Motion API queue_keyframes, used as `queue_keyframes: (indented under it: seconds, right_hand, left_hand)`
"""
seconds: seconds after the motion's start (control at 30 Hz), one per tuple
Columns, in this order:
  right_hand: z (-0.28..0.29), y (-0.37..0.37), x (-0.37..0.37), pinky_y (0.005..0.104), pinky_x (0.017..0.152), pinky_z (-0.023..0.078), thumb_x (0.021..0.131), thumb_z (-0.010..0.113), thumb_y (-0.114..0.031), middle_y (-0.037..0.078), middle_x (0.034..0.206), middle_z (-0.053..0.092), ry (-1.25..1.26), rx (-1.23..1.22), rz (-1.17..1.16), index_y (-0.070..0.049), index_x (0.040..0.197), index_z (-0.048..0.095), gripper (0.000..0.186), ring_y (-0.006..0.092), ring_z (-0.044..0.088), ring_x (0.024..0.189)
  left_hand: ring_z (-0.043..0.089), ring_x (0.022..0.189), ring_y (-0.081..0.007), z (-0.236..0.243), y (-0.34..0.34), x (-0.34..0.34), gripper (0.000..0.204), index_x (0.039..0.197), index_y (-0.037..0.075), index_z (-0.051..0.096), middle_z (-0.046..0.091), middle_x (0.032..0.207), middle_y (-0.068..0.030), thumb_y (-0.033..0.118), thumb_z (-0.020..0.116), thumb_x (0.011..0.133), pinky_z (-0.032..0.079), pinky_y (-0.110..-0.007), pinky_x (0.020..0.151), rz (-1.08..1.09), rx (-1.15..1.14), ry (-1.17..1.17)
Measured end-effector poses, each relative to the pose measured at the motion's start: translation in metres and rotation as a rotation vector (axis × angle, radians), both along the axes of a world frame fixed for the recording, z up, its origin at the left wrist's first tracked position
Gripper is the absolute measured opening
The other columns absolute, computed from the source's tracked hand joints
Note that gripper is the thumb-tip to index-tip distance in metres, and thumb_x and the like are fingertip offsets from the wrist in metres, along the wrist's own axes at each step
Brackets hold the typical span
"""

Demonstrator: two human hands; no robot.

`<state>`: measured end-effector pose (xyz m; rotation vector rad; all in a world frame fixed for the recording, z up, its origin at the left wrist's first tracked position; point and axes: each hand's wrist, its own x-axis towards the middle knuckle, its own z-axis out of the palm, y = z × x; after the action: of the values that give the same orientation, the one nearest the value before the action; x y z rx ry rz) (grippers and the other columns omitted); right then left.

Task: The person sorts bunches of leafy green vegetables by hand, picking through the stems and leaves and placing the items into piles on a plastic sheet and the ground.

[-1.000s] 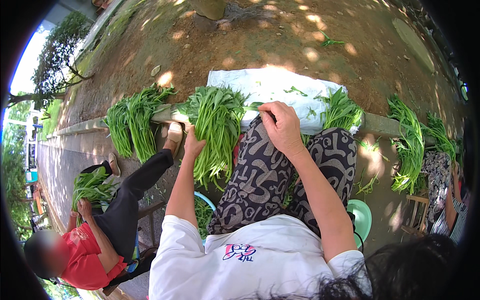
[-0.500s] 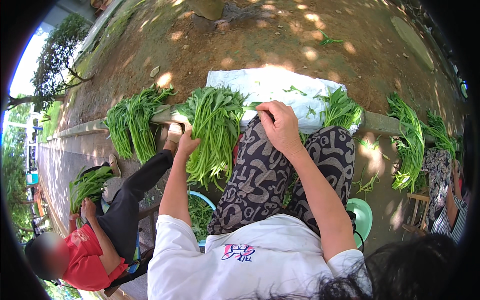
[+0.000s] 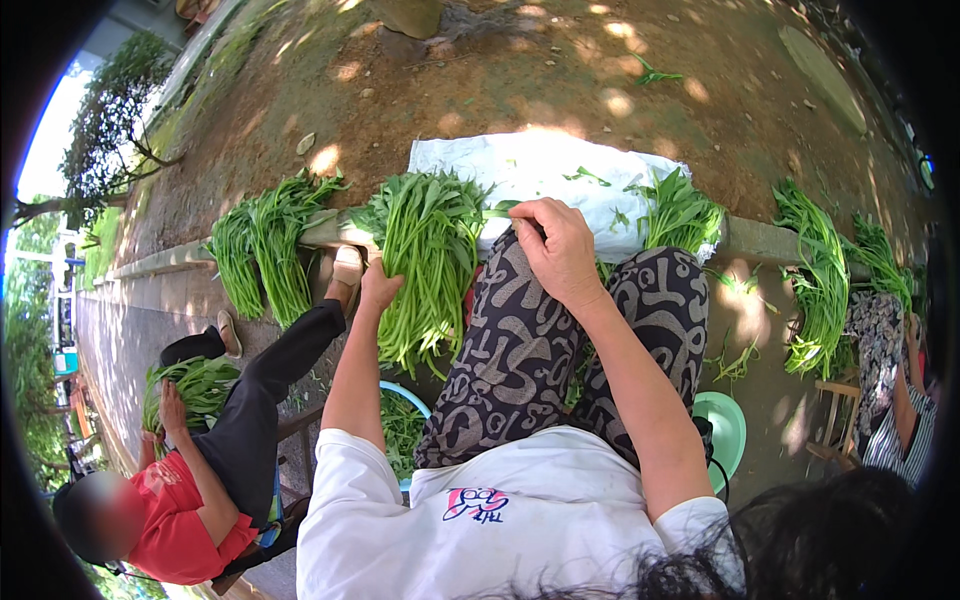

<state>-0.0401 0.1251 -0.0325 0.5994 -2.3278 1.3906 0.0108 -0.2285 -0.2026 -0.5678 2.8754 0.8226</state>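
A large bunch of long-stemmed leafy greens point(image 3: 428, 270) hangs over the kerb left of my knees, leaves away from me and stems toward me. My left hand point(image 3: 381, 287) grips its left side; the fingertips are hidden among the stems. Over my left knee, my right hand point(image 3: 558, 247) pinches the end of a single green leaf point(image 3: 500, 209), which reaches toward the bunch. Behind the knees a white woven sack point(image 3: 540, 160) lies spread out with loose leaf bits on it. Another bunch of greens point(image 3: 682, 212) rests on the sack's right end.
More greens point(image 3: 265, 240) lie on the kerb at left, others point(image 3: 818, 285) at right. A blue-rimmed basin point(image 3: 405, 430) of leaves stands by my left side, a pale green basin point(image 3: 720, 430) at my right. A person in red point(image 3: 190, 525) sits at left holding greens; another sits far right.
My hands stay almost where they were, with the leaf still pinched. The person in red has brought their greens closer to the lap, one hand now on top of them.
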Motion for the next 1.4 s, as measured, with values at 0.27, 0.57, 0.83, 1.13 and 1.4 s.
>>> queue_keyframes:
  seconds: [0.27, 0.57, 0.83, 1.13, 1.4]
  right_hand:
    - [-0.001, 0.0, 0.0, 0.0354, 0.072, 0.044, 0.08, 0.063, -0.006, 0.005, 0.083, 0.066, -0.005, -0.01, -0.004, -0.008, 0.088, 0.064, 0.008, 0.024, 0.062, 0.078]
    - [-0.003, 0.002, -0.001, 0.0355, 0.072, 0.045, 0.08, 0.063, -0.007, 0.004, 0.083, 0.066, -0.005, -0.016, -0.018, -0.009, 0.087, 0.064, 0.008, 0.0239, 0.062, 0.079]
    - [-0.004, 0.002, -0.001, 0.0353, 0.072, 0.045, 0.081, 0.062, -0.007, 0.005, 0.083, 0.066, -0.012, -0.021, -0.01, -0.008, 0.087, 0.064, 0.007, 0.024, 0.062, 0.077]
    - [-0.005, 0.003, -0.001, 0.0354, 0.072, 0.045, 0.081, 0.063, -0.007, 0.005, 0.082, 0.066, -0.004, -0.019, -0.015, -0.008, 0.087, 0.064, 0.007, 0.0242, 0.062, 0.076]
    - [-0.003, 0.003, 0.0, 0.0355, 0.071, 0.044, 0.081, 0.063, -0.007, 0.005, 0.082, 0.066, -0.008, -0.03, -0.017, -0.007, 0.087, 0.064, 0.007, 0.0242, 0.062, 0.076]
  left_hand:
    - [0.063, 0.088, -0.0357, 0.03, -0.017, -0.004, 0.038, 0.101, -0.003, 0.06, 0.066, 0.091, -0.0216, 0.018, 0.063, 0.069, 0.048, -0.041, 0.08, -0.019, 0.117, 0.007]
    - [0.059, 0.074, -0.0131, 0.045, -0.019, -0.012, 0.047, 0.109, -0.001, 0.062, 0.065, 0.085, -0.0052, 0.034, 0.073, 0.08, 0.048, -0.031, 0.067, 0.0, 0.297, -0.072]
    - [0.062, 0.079, -0.0137, 0.044, -0.018, -0.009, 0.039, 0.108, -0.002, 0.06, 0.065, 0.088, -0.007, 0.027, 0.07, 0.083, 0.049, -0.031, 0.068, -0.012, 0.397, -0.095]
    - [0.062, 0.081, -0.0173, 0.058, -0.013, -0.01, 0.042, 0.109, -0.003, 0.061, 0.067, 0.092, -0.0105, 0.024, 0.07, 0.079, 0.049, -0.033, 0.073, -0.01, 0.304, -0.082]
    - [0.063, 0.079, -0.0183, 0.068, -0.016, -0.008, 0.041, 0.102, -0.003, 0.065, 0.068, 0.089, -0.0102, 0.026, 0.075, 0.074, 0.049, -0.033, 0.074, 0.037, 0.322, -0.035]
